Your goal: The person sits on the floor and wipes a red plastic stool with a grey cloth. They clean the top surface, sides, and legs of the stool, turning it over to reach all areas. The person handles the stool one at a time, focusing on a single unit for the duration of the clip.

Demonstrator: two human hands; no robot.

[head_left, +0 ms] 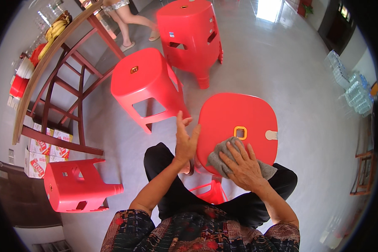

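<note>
A red plastic stool point(222, 113) stands in front of me, its rounded square seat facing up. A yellow-rimmed opening lies in the seat's middle, and a pale sticker marks its right edge. With fingers spread, my right hand point(244, 169) holds a crumpled grey cloth point(219, 158) against the near part of the seat. Part of the cloth shows to the right of the hand, over the seat's near edge. My left hand point(186, 140) is open at the seat's left edge, fingers apart and nothing in it. Whether it touches the stool I cannot tell.
Another red stool point(140, 73) stands ahead left, with a taller, apparently stacked one point(185, 25) behind it. One red stool point(71, 185) lies tipped over at left, near cartons point(40, 164). A wooden table point(56, 48) holds bananas. Bottle packs point(357, 94) stand far right. A person's legs point(128, 21) show behind.
</note>
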